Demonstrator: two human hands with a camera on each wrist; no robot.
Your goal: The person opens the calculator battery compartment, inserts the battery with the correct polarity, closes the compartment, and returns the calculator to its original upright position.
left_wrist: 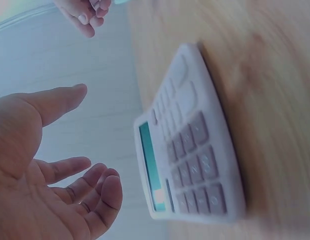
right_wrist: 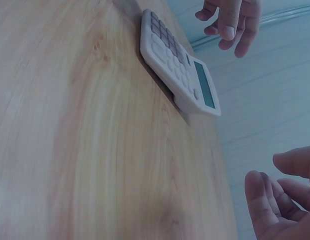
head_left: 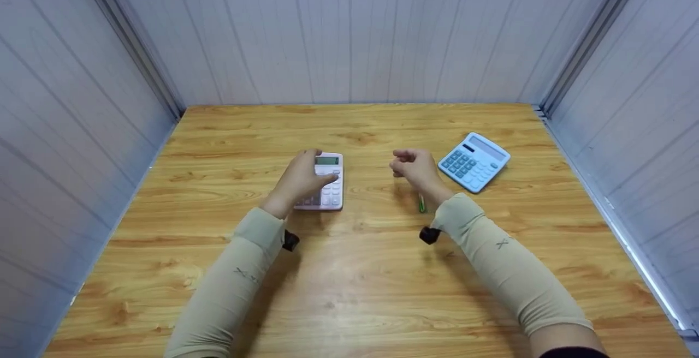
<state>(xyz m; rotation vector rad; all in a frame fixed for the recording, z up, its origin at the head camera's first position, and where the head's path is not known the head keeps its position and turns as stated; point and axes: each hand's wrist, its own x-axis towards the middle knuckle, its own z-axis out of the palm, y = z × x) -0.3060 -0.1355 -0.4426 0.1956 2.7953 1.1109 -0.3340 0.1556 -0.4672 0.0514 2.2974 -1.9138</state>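
A pale pink calculator (head_left: 330, 186) with a green display lies on the wooden table, left of the middle. Over it hovers my left hand (head_left: 306, 175), thumb spread away from loosely bent fingers. In the left wrist view, a gap separates that hand (left_wrist: 60, 175) from the calculator (left_wrist: 192, 150), and nothing is in its grasp. My right hand (head_left: 416, 169) is raised above the table between the two calculators, its fingers loosely curled. From the right wrist, this hand (right_wrist: 285, 200) appears without any object in it. Nearest to it on the right is a light blue calculator (head_left: 483, 175), turned at an angle.
A small, thin green object (head_left: 422, 204) shows on the table beside my right wrist, partly hidden by it. Pale panel walls (head_left: 349, 36) border the wooden table (head_left: 349, 292) at the back and on both sides.
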